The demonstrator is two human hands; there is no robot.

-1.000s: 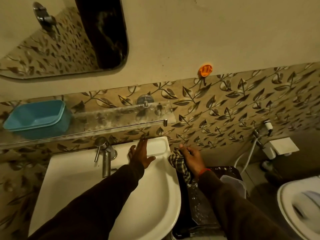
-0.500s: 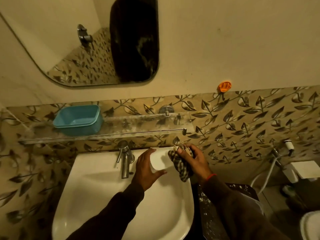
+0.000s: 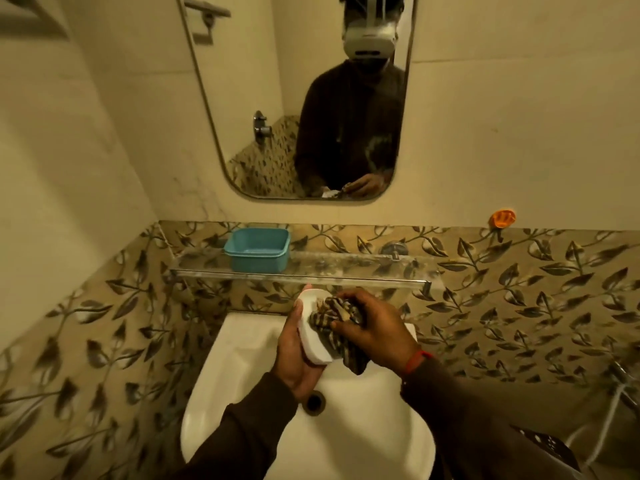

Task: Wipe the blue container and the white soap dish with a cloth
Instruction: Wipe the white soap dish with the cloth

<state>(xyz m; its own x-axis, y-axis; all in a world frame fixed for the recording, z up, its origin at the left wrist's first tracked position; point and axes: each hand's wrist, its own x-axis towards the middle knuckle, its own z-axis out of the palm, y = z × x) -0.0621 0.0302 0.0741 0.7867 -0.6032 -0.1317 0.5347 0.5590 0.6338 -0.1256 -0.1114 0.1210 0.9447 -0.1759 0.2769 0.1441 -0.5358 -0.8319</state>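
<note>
A wide mirror (image 3: 304, 98) is seen on the wall, and a white sink (image 3: 346, 420) is set below it, with a drain (image 3: 314, 402) at the bottom of its bowl. Between the two, a glass shelf (image 3: 346, 268) is fixed to the leaf-patterned tiles.

The blue container (image 3: 257, 249) is stood at the left end of that shelf, well apart from both hands. Its inside appears empty as far as can be seen. It is judged to be thin, light plastic, stiff enough to be taken by the rim or a side wall, and easily slid on the glass if pressed without being steadied.

The white soap dish (image 3: 313, 337) is held tilted over the sink, cradled in the left hand (image 3: 294, 358), whose fingers are wrapped round its outer edge and underside. No soap can be seen in it; much of its hollow is covered by cloth. It is judged to be rigid, smooth and light, likely slippery if wet, so a hold along the long edges seems best.

The checked cloth (image 3: 337, 327) is bunched in the right hand (image 3: 374, 327), with fingers curled round it, and is pressed into the dish; a loose tail is left hanging. It is soft and should conform to corners.
</note>
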